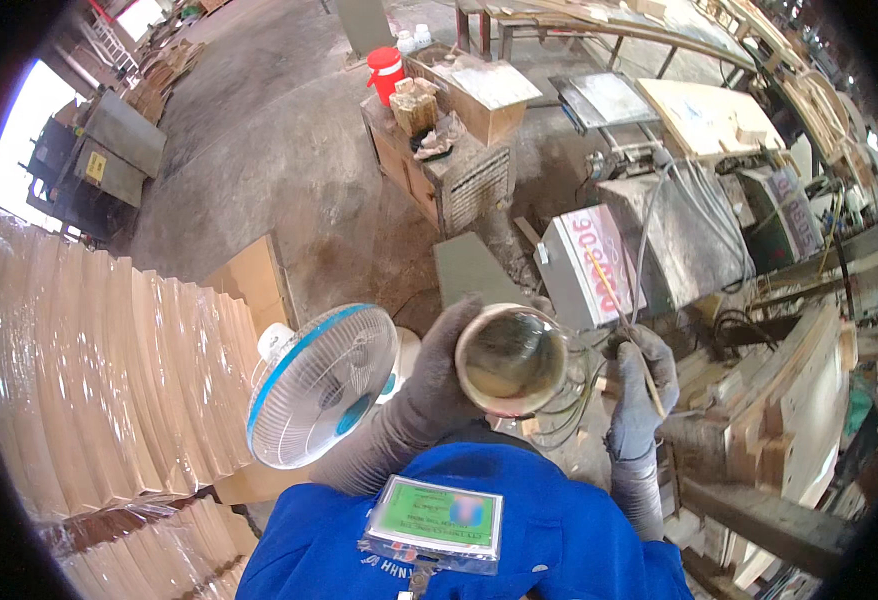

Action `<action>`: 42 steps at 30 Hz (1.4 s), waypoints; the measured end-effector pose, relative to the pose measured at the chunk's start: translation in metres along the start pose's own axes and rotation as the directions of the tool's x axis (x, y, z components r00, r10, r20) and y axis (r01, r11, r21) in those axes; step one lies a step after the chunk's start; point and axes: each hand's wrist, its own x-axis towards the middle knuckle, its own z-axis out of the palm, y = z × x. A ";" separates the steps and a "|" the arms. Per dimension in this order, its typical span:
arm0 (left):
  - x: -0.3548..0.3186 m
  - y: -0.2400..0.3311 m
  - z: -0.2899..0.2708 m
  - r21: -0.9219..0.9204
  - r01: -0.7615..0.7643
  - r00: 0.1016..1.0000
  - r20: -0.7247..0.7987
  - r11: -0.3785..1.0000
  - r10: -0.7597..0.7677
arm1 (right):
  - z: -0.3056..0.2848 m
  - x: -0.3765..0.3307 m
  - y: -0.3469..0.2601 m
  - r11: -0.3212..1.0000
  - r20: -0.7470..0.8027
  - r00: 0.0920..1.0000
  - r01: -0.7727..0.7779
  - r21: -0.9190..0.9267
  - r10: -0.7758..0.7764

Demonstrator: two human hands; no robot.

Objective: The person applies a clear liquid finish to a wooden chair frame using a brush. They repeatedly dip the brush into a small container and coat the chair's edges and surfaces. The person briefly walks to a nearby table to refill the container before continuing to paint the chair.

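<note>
— Both hands are busy: the grey-gloved left hand (pixel 444 350) is wrapped around the side of a round tub (pixel 512 406), and the right hand (pixel 635 402) is closed on a thin stick (pixel 654 391).

— Where is the tub, exactly?

— Held up in front of the blue shirt (pixel 569 500), its open mouth facing the camera, to the right of the fan (pixel 324 385). The thin stick is well apart from it, slanting up and away.

— Heavy?

— Probably not, since one hand supports it. Some yellowish stuff (pixel 504 383) sits inside; liquid or paste, I can't tell. If it's runny, tilting the tub would shift the weight.

— Best hold?

— Around the outer wall, fingers well spread. It looks stiff enough to bear a firm squeeze, though any smear outside could make it slick.

— And the stick?

— Light, fairly rigid, and slender enough to snap if bent hard. I'd pinch it near the middle, loosely.
</note>
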 end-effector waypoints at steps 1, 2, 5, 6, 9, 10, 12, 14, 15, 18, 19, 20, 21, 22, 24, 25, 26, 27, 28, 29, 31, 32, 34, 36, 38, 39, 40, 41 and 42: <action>0.011 -0.003 -0.004 0.075 -0.020 1.000 0.019 0.997 0.018 | 0.007 0.013 0.002 0.999 0.062 0.998 0.031 0.031 -0.033; 0.025 -0.005 -0.013 0.154 -0.101 0.994 -0.014 0.983 0.104 | 0.016 0.028 0.003 0.995 0.056 0.998 0.031 0.091 -0.036; 0.064 0.003 -0.026 0.576 -0.382 0.906 0.076 0.723 0.417 | 0.045 0.076 0.003 0.986 0.049 0.995 0.077 0.151 -0.085; 0.074 0.014 -0.028 0.745 -0.501 0.826 0.261 0.440 0.500 | 0.056 0.091 0.003 0.989 0.070 0.991 0.104 0.109 -0.112; 0.108 0.060 -0.022 0.367 -0.523 0.851 0.184 0.769 0.492 | 0.091 0.137 0.004 0.982 0.115 0.976 0.179 0.053 -0.184; 0.119 0.079 -0.027 0.123 -0.352 0.934 0.101 0.928 0.341 | 0.105 0.150 0.000 0.982 0.097 0.979 0.173 0.076 -0.180; 0.144 0.104 -0.040 -0.261 -0.207 0.977 -0.009 0.943 0.212 | 0.119 0.182 -0.002 0.976 0.129 0.968 0.213 0.045 -0.217; 0.159 0.129 -0.060 -0.145 -0.347 0.934 0.038 0.927 0.356 | 0.135 0.207 -0.001 0.981 0.137 0.971 0.191 0.036 -0.194; 0.164 0.140 -0.067 -0.031 -0.538 0.835 0.112 0.842 0.538 | 0.145 0.220 -0.002 0.987 0.128 0.979 0.158 0.034 -0.161; 0.175 0.148 -0.110 0.287 -0.498 0.821 -0.146 0.818 0.551 | 0.167 0.238 0.002 0.988 0.144 0.977 0.155 0.021 -0.156; 0.182 0.156 -0.118 0.278 -0.494 0.806 -0.211 0.824 0.554 | 0.167 0.250 0.010 0.980 0.234 0.954 0.198 -0.012 -0.189; 0.182 0.160 -0.123 0.580 -0.538 0.711 -0.079 0.612 0.699 | 0.175 0.256 0.016 0.982 0.249 0.951 0.191 -0.011 -0.182; 0.178 0.165 -0.125 0.801 -0.509 0.580 0.048 0.316 0.813 | 0.183 0.262 0.020 0.983 0.262 0.949 0.184 -0.012 -0.175; 0.182 0.175 -0.128 0.476 -0.602 0.666 -0.144 0.642 0.732 | 0.188 0.270 0.026 0.984 0.257 0.952 0.177 -0.011 -0.168; 0.189 0.194 -0.138 -0.417 -0.457 0.887 -0.282 0.786 0.367 | 0.199 0.294 0.036 0.990 0.325 0.939 0.135 -0.036 -0.116; 0.187 0.205 -0.137 -0.375 -0.511 0.855 -0.312 0.773 0.414 | 0.214 0.303 0.033 0.995 0.349 0.933 0.099 -0.001 -0.092; 0.190 0.211 -0.142 -0.263 -0.593 0.778 -0.431 0.761 0.457 | 0.226 0.314 0.030 0.998 0.366 0.928 0.061 0.026 -0.066; 0.194 0.217 -0.146 -0.139 -0.654 0.682 -0.534 0.743 0.500 | 0.233 0.328 0.037 0.992 0.399 0.908 0.112 0.052 -0.124; 0.200 0.224 -0.153 -0.007 -0.700 0.563 -0.619 0.714 0.547 | 0.241 0.342 0.046 0.986 0.433 0.886 0.152 0.068 -0.166; 0.209 0.233 -0.167 0.084 -0.711 0.515 -0.614 0.698 0.598 | 0.249 0.356 0.053 0.978 0.459 0.864 0.192 0.084 -0.209; 0.227 0.249 -0.182 0.257 -0.720 0.436 -0.556 0.645 0.708 | 0.264 0.384 0.057 0.968 0.501 0.832 0.241 0.064 -0.240; 0.237 0.258 -0.186 0.345 -0.718 0.391 -0.518 0.604 0.761 | 0.270 0.401 0.067 0.938 0.501 0.804 0.342 0.049 -0.320; 0.266 0.278 -0.196 0.469 -0.664 0.349 -0.494 0.582 0.796 | 0.280 0.434 0.082 0.894 0.491 0.768 0.445 0.052 -0.411; 0.302 0.301 -0.222 0.541 -0.603 0.357 -0.474 0.586 0.805 | 0.294 0.460 0.079 0.887 0.478 0.760 0.452 0.098 -0.441; 0.339 0.327 -0.247 0.758 -0.355 0.349 -0.436 0.547 0.830 | 0.302 0.481 0.068 0.941 0.512 0.795 0.326 0.092 -0.325; 0.354 0.333 -0.274 0.834 -0.202 0.376 -0.418 0.514 0.827 | 0.304 0.490 0.067 0.953 0.509 0.806 0.272 0.133 -0.301; 0.370 0.341 -0.293 0.885 -0.057 0.410 -0.401 0.462 0.819 | 0.303 0.499 0.072 0.970 0.501 0.831 0.220 0.106 -0.243; 0.389 0.353 -0.299 0.934 0.006 0.470 -0.318 0.357 0.823 | 0.302 0.508 0.077 0.981 0.492 0.849 0.176 0.081 -0.193; 0.409 0.364 -0.305 0.968 0.062 0.534 -0.238 0.243 0.811 | 0.301 0.519 0.083 0.990 0.483 0.864 0.132 0.056 -0.143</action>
